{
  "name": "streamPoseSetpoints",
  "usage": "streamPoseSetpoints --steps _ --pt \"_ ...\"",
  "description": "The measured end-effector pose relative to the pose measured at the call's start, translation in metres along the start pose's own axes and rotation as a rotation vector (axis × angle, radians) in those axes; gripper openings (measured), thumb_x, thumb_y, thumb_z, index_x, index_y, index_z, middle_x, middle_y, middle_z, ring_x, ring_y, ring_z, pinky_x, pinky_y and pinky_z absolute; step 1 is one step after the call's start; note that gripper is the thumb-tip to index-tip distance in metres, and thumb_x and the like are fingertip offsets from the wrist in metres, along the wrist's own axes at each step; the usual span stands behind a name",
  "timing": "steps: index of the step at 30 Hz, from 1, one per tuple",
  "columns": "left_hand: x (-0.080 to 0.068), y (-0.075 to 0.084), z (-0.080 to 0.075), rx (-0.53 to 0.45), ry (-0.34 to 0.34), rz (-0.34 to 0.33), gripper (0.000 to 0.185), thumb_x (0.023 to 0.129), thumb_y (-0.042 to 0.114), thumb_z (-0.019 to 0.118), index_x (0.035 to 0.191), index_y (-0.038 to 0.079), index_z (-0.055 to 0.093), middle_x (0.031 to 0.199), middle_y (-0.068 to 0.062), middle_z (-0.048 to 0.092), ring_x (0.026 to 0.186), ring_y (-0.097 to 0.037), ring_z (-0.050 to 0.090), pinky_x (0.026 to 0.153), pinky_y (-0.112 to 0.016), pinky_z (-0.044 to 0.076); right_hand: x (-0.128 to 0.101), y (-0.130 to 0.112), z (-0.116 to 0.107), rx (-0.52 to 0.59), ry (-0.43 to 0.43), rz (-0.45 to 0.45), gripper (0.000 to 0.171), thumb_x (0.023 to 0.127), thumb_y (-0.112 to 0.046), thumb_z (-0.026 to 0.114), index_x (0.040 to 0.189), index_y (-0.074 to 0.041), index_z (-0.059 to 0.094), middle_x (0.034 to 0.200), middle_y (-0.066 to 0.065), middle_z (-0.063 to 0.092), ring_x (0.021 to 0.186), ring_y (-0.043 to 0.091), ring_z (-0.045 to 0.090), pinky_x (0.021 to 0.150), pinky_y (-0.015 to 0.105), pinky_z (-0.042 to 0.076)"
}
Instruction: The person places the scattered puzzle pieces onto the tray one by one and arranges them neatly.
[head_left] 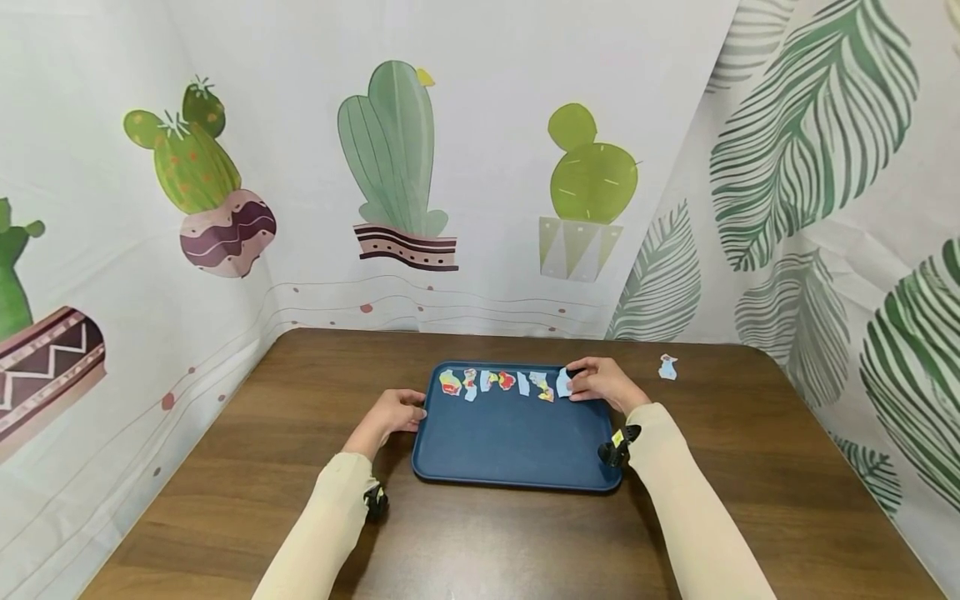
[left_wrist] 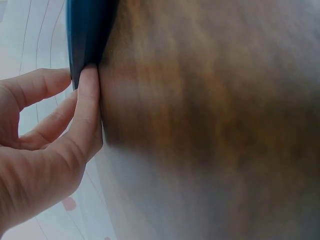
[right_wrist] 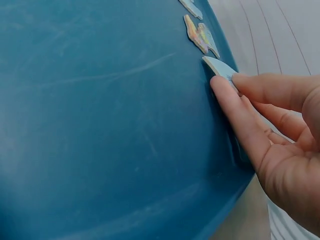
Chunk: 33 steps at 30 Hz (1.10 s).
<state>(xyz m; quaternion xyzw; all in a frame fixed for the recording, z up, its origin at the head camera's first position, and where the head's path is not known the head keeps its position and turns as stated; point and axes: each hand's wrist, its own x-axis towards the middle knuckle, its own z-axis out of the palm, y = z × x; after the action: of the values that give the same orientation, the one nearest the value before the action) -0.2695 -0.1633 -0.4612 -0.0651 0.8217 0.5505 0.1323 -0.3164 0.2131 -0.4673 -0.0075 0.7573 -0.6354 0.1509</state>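
A dark blue tray [head_left: 517, 442] lies on the wooden table. My left hand [head_left: 399, 410] is at its left edge; in the left wrist view the fingers and thumb pinch the tray's rim [left_wrist: 90, 35]. Near the tray's far right corner, my right hand [head_left: 603, 383] pinches a pale blue, irregular puzzle piece [right_wrist: 221, 67] between thumb and fingers, low over the tray. Several more flat pieces line the tray's far side: a yellow-and-red one [head_left: 450, 382] at the left end, a red one [head_left: 507, 381] mid-row, and a yellow, red and blue one [head_left: 542, 387] nearest my right hand.
One loose pale blue piece [head_left: 668, 367] lies on the wooden table [head_left: 720, 450] beyond the tray, at the right. A cloth [head_left: 495, 167] printed with cacti and leaves hangs behind the table. Dark wrist devices [head_left: 619, 446] sit on both sleeves.
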Motion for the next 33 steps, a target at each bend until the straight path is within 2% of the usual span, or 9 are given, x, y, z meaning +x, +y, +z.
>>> streamPoseSetpoints --steps 8,16,22,28,33 --pt "0.0015 -0.0006 0.0000 0.005 -0.007 0.001 0.038 0.087 -0.008 0.060 0.124 -0.012 0.055 0.094 -0.020 0.063 0.076 -0.020 0.063 0.074 -0.036 0.059 -0.0003 -0.0010 0.0021 -0.106 0.033 -0.023 0.044 0.086 0.009 0.062 0.128 0.014 0.048 0.089 0.014 0.062 0.076 0.021 0.067 0.070 0.035 0.059" --pt "0.0043 -0.0025 0.0005 -0.010 -0.003 0.008 0.038 0.085 -0.010 0.060 0.123 -0.012 0.056 0.096 -0.021 0.063 0.076 -0.020 0.064 0.074 -0.037 0.059 0.0047 0.0000 0.0033 -0.200 0.087 -0.001 0.039 0.085 0.004 0.066 0.123 0.010 0.056 0.085 0.011 0.065 0.072 0.018 0.066 0.066 0.035 0.059" --pt "0.0037 -0.0024 0.0006 -0.006 0.003 -0.001 0.038 0.085 -0.009 0.061 0.123 -0.011 0.057 0.100 -0.022 0.064 0.078 -0.022 0.065 0.074 -0.036 0.059 0.0052 0.0009 0.0047 -0.216 0.111 -0.001 0.038 0.082 0.004 0.070 0.118 0.010 0.059 0.080 0.010 0.064 0.067 0.017 0.066 0.063 0.033 0.059" --pt "0.0039 -0.0028 -0.0001 0.004 -0.001 0.003 0.037 0.086 -0.008 0.061 0.123 -0.011 0.057 0.094 -0.019 0.065 0.077 -0.021 0.065 0.074 -0.037 0.059 0.0052 0.0002 0.0041 -0.248 0.132 -0.020 0.035 0.078 0.004 0.073 0.111 0.011 0.062 0.070 0.006 0.056 0.059 0.015 0.063 0.058 0.030 0.059" --pt "0.0045 -0.0024 -0.0001 0.005 -0.003 0.004 0.037 0.086 -0.007 0.061 0.123 -0.010 0.058 0.091 -0.017 0.065 0.076 -0.020 0.064 0.074 -0.037 0.059 0.0039 -0.0013 0.0015 -0.231 0.111 -0.039 0.035 0.081 0.004 0.071 0.112 0.013 0.061 0.074 0.008 0.059 0.063 0.016 0.066 0.061 0.031 0.059"
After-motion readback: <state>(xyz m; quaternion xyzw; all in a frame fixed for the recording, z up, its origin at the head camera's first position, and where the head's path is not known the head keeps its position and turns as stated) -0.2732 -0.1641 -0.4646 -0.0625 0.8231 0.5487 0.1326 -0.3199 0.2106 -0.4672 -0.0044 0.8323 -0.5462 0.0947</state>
